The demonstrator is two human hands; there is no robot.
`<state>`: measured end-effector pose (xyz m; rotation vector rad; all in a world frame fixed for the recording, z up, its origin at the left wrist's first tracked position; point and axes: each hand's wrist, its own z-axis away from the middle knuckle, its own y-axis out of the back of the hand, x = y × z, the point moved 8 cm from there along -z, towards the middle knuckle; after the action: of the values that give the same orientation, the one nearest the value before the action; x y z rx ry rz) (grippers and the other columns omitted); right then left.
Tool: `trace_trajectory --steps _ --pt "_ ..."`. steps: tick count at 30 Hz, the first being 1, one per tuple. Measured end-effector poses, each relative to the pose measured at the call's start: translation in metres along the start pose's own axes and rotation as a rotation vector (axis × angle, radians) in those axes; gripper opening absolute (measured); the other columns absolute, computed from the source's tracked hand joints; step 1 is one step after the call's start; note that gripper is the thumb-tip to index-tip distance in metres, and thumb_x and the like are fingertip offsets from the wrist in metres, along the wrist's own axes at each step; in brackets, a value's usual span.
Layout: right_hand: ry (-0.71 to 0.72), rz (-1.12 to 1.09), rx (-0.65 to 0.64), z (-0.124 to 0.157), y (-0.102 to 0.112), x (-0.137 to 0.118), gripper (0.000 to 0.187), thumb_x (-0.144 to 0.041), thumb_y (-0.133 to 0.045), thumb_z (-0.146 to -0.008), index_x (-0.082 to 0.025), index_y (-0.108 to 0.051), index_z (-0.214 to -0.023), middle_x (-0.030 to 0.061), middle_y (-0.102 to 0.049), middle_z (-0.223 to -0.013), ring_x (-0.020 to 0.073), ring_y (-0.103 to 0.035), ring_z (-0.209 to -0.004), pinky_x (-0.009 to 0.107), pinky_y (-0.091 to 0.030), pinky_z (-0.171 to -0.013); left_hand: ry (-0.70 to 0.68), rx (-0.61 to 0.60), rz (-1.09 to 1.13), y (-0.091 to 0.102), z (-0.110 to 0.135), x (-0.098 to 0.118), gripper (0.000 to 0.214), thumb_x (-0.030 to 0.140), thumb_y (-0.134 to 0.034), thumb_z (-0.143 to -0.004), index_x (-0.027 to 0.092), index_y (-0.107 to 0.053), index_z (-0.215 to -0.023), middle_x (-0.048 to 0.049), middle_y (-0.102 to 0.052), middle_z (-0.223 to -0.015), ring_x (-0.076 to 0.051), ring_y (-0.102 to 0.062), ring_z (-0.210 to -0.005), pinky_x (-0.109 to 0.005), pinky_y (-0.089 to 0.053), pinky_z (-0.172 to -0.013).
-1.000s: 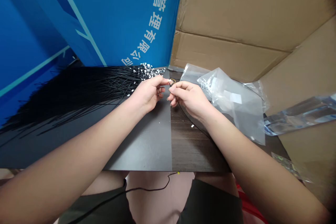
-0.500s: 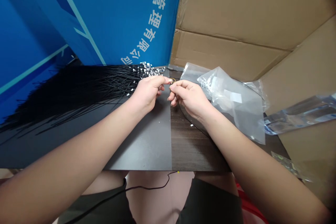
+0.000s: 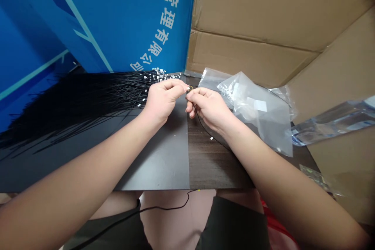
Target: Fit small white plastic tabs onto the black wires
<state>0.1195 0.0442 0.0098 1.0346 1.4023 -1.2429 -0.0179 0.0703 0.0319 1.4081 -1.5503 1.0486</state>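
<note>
My left hand (image 3: 160, 100) and right hand (image 3: 209, 110) meet, each grip pinching one wire (image 3: 206, 129) end. Pile (image 3: 88, 97) at left looks barely dented — most still to do, I'd judge.

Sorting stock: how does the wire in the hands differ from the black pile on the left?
The wire is single and curves; the pile holds many strands, nearly straight. The wire is pinched by the left hand and right hand; the pile lies on the table. Both are thin, black.
</note>
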Motion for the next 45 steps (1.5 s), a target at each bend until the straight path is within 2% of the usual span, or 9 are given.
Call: trace_trajectory --steps 13,18,20,23,27,33,39,45 --pt "0.017 0.013 0.0 -0.001 0.001 -0.001 0.012 -0.016 -0.066 -0.087 -0.018 -0.064 -0.075 -0.002 -0.066 -0.056 0.0088 -0.055 -0.044 0.022 -0.044 -0.047 -0.041 -0.007 -0.053 0.0 0.001 0.005 0.01 0.018 -0.071 -0.072 0.019 -0.081 -0.073 -0.0047 -0.079 -0.088 -0.021 -0.069 -0.092 -0.033 -0.052 -0.085" --pt "0.041 0.055 -0.001 -0.001 0.002 -0.003 0.012 -0.017 -0.067 -0.088 -0.019 -0.063 -0.077 -0.0028 -0.066 -0.057 0.009 -0.055 -0.046 0.022 -0.045 -0.048 0.068 0.025 0.04 0.001 0.0 -0.003 0.007 0.02 -0.075 -0.07 0.019 -0.081 -0.072 -0.0044 -0.078 -0.086 -0.017 -0.063 -0.082 -0.03 -0.047 -0.075" --pt "0.085 0.132 0.039 -0.001 0.007 -0.007 0.012 -0.018 -0.068 -0.09 -0.02 -0.062 -0.08 -0.0033 -0.066 -0.058 0.0086 -0.055 -0.046 0.022 -0.045 -0.049 0.138 0.033 0.087 0.002 0.0 -0.009 0.006 0.022 -0.077 -0.068 0.019 -0.081 -0.072 -0.0043 -0.077 -0.085 -0.015 -0.058 -0.076 -0.03 -0.044 -0.072" --pt "0.228 0.247 0.113 0.001 0.015 -0.019 0.012 -0.025 -0.069 -0.095 -0.021 -0.062 -0.086 -0.0036 -0.068 -0.064 0.0082 -0.058 -0.051 0.022 -0.047 -0.053 0.199 0.025 0.126 0.001 0.0 -0.015 0.008 0.023 -0.08 -0.067 0.018 -0.081 -0.073 -0.004 -0.075 -0.085 -0.013 -0.052 -0.071 -0.028 -0.04 -0.066" --pt "0.377 0.306 0.12 0.003 0.018 -0.029 0.015 -0.033 -0.068 -0.098 -0.021 -0.061 -0.091 -0.002 -0.07 -0.071 0.0101 -0.064 -0.06 0.024 -0.051 -0.058 0.221 -0.025 0.142 -0.003 0.0 -0.018 0.006 0.023 -0.08 -0.068 0.018 -0.08 -0.071 -0.003 -0.071 -0.08 -0.012 -0.049 -0.069 -0.028 -0.035 -0.063" --pt "0.433 0.391 0.054 0.001 0.015 -0.029 0.018 -0.039 -0.068 -0.097 -0.022 -0.062 -0.093 -0.002 -0.069 -0.073 0.0114 -0.065 -0.064 0.026 -0.052 -0.059 0.223 -0.102 0.125 -0.009 0.002 -0.014 0.003 0.022 -0.078 -0.068 0.019 -0.079 -0.069 -0.0013 -0.068 -0.073 -0.012 -0.047 -0.065 -0.029 -0.036 -0.062" --pt "0.489 0.442 0.007 0.003 0.013 -0.03 0.016 -0.038 -0.064 -0.1 -0.023 -0.062 -0.097 -0.0019 -0.069 -0.075 0.0119 -0.062 -0.062 0.029 -0.051 -0.062 0.264 -0.098 0.172 -0.009 0.003 -0.015 0.004 0.021 -0.077 -0.065 0.018 -0.077 -0.068 -0.0026 -0.069 -0.078 -0.012 -0.048 -0.067 -0.029 -0.034 -0.06" --pt "0.486 0.493 0.008 0.008 0.012 -0.031 0.014 -0.039 -0.06 -0.103 -0.025 -0.061 -0.1 -0.0015 -0.069 -0.081 0.0147 -0.065 -0.071 0.031 -0.051 -0.072 0.295 -0.079 0.251 -0.01 0.004 -0.019 0.006 0.021 -0.081 -0.065 0.018 -0.077 -0.069 -0.0031 -0.068 -0.078 -0.012 -0.049 -0.067 -0.028 -0.034 -0.058"
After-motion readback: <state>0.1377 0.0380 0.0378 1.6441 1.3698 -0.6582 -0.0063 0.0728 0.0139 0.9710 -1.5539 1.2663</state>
